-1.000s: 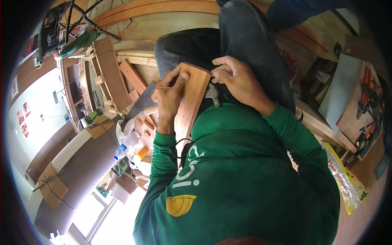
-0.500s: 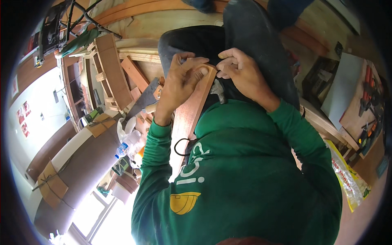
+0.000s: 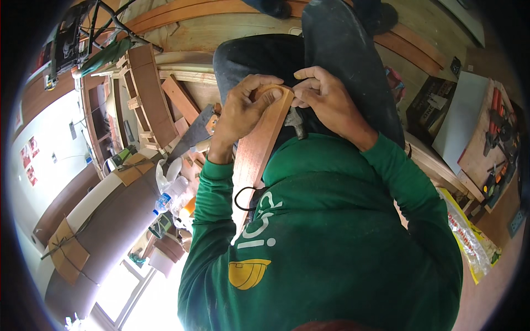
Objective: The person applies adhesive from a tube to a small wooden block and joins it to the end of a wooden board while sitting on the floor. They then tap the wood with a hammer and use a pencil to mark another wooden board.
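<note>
A long reddish-brown wooden board leans along my left side, its far end raised in front of my lap. My left hand is closed round that far end, thumb on the upper face and fingers bent over the edge. At the end's right corner my right hand pinches with thumb and fingertips against the wood; whatever is between them is too small or hidden to make out. Just below the right fingertips, a grey metal hammer head rests on my lap, its handle out of sight.
At left lie a handsaw, wood offcuts, a plastic bottle and a wooden frame. Pliers and other hand tools lie on a board at right, near a dark box. Another person's foot is at the far edge.
My left fingers and thumb have shifted slightly on the board's end. The right hand keeps its pinch there. Another person's foot has come into clearer view at the far right.
</note>
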`<action>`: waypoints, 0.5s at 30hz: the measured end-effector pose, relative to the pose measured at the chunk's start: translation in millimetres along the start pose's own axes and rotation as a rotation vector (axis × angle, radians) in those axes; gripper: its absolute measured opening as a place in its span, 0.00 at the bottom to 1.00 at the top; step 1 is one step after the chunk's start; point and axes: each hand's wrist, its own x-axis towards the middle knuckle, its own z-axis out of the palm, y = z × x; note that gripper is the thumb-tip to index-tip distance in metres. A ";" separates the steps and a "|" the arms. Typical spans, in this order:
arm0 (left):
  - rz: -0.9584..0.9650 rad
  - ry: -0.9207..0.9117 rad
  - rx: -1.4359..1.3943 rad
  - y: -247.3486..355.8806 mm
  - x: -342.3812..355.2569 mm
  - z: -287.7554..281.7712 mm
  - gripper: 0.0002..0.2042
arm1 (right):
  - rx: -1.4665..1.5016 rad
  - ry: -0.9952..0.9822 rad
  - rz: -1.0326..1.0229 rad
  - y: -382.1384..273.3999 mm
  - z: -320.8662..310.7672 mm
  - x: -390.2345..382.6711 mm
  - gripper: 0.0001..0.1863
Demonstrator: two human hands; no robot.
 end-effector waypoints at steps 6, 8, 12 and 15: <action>-0.003 -0.026 -0.017 0.7 -0.2 -0.3 0.13 | -0.002 -0.006 -0.011 -1.0 0.8 -1.2 0.22; -0.013 -0.025 -0.012 -0.5 -0.5 0.3 0.13 | 0.011 -0.011 -0.010 2.4 -0.6 -0.1 0.22; -0.022 -0.002 -0.018 -1.5 -0.5 0.4 0.13 | 0.032 -0.014 -0.010 4.5 -0.4 1.6 0.22; -0.014 -0.011 -0.083 -3.0 0.1 0.2 0.14 | 0.009 -0.029 -0.021 3.9 -1.2 2.0 0.23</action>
